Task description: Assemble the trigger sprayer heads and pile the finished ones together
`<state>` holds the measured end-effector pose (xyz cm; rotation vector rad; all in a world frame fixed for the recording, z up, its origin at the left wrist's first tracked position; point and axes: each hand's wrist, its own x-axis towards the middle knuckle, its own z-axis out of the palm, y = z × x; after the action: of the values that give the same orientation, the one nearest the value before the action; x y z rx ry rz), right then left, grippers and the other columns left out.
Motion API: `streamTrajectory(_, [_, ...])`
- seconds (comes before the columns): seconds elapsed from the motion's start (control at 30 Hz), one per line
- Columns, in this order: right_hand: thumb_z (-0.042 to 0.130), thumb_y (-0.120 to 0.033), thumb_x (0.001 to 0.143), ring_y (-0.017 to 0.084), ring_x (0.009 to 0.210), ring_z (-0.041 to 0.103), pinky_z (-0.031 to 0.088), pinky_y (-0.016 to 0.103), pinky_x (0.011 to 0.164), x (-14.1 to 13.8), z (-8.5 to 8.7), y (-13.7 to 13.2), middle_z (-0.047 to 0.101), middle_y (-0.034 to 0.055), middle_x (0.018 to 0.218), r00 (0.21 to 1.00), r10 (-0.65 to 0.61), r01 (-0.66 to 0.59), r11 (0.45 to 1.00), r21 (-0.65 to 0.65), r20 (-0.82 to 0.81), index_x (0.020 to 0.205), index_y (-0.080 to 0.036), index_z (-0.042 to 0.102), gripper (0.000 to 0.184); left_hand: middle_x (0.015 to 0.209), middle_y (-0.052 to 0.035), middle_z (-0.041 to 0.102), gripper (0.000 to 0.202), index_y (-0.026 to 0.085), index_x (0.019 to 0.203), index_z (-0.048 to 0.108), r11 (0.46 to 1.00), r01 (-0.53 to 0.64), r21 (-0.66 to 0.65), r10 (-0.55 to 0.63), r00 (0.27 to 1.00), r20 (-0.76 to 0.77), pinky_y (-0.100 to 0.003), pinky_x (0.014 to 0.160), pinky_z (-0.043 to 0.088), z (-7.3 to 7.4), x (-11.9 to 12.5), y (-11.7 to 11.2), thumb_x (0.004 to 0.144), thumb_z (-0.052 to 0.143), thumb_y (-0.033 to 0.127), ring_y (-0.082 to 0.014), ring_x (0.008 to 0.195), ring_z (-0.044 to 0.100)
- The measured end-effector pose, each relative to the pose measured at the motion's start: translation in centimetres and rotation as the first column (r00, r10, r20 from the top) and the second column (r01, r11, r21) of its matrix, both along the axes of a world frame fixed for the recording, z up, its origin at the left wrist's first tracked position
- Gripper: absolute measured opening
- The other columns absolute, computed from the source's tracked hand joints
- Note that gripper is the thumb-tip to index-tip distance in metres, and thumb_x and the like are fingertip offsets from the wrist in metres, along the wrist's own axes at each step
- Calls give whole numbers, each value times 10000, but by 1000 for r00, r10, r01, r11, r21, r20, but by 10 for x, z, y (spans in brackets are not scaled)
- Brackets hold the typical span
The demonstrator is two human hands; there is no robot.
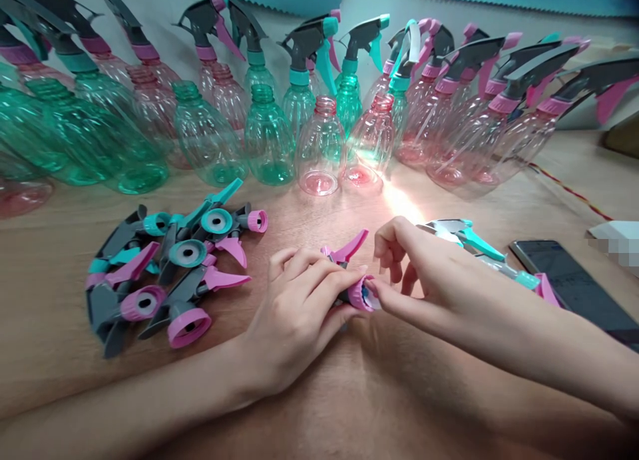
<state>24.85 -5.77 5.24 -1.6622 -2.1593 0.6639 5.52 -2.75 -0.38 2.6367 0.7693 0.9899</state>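
Note:
My left hand (299,307) is closed round a grey trigger spray head lying low over the table. Its pink trigger (352,247) sticks up beyond my fingers, and its pink collar (357,295) faces right. Most of the grey body is hidden under my palm. My right hand (432,267) has its thumb at the collar's opening, against something whitish inside that I cannot make out. The other fingers of that hand are loosely curled and apart from the thumb, with nothing visible in them. A pile of spray heads (187,253), grey with pink or turquoise parts, lies left of my hands.
Green bottles (269,140) and pink bottles (322,147) stand in rows at the back, many topped with spray heads. More spray heads (482,243) lie behind my right forearm. A phone (574,280) and a red-yellow cord (569,188) are at the right.

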Motion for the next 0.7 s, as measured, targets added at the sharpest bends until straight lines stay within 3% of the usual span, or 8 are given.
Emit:
streamTrajectory(0.17, [504,-373,867,97,575,522,393,219,486,8,9,1,576,-36,713,996,17,-11,998,-63,86,816,-225,502,157,924,-26,674,199,184,1097,562,1000,9,-5,-9,1000,10,-367,864,300,-1,-2,0,921,535,274,-184,895,550])
streamTrajectory(0.33, [489,-506,859,102,528,500,341,226,445,15,9,3,570,-55,629,989,71,-33,961,-273,129,734,-235,545,304,926,-22,681,189,184,1077,578,1000,-3,-26,3,1000,-9,-364,868,305,2,-3,0,897,575,242,-183,893,553])
streamTrajectory(0.57, [475,-444,882,97,571,471,319,224,491,23,12,17,529,-53,630,987,161,-146,914,-378,8,727,-212,549,289,916,-18,670,164,187,1054,578,999,-23,-28,23,999,-27,-365,872,310,2,-3,4,895,572,227,-183,877,553])
streamTrajectory(0.7, [492,-439,868,101,585,461,315,227,503,31,16,27,532,-48,642,973,221,-175,889,-422,61,738,-211,580,277,930,-9,650,187,204,1074,559,995,-60,-83,55,997,-62,-359,864,326,4,-5,5,888,567,183,-185,899,537])
